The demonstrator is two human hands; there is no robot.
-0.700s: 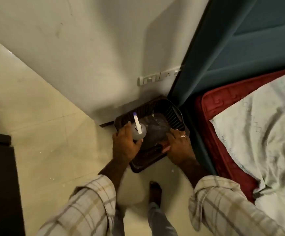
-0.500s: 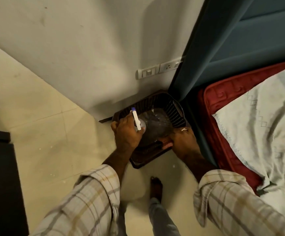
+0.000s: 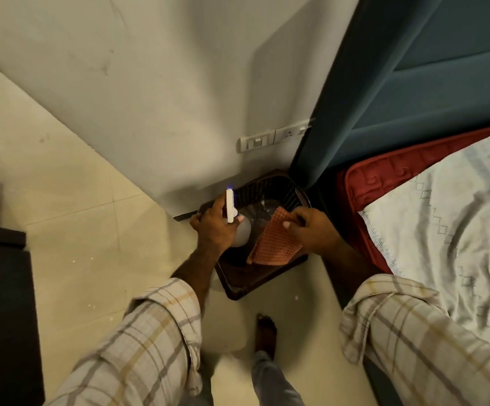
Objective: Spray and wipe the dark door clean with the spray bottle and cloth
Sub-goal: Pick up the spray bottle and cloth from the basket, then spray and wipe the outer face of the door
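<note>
The bottle [image 3: 239,230] is held over the dark basket [image 3: 267,276] on the floor, the left hand [image 3: 214,230] curled round its neck, nozzle up. The cloth [image 3: 276,244], barely seen earlier, has been lifted clear of the basket; it is pinched at one corner in the right hand's [image 3: 314,230] grip and hangs beside the bottle

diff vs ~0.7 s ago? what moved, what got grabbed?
The right hand was down in the dark basket with no cloth showing; it has now lifted the orange cloth up out of it, pinched by one corner. The left hand has raised the spray bottle slightly, grip unchanged. The basket stays against the wall beside the bed.
</note>
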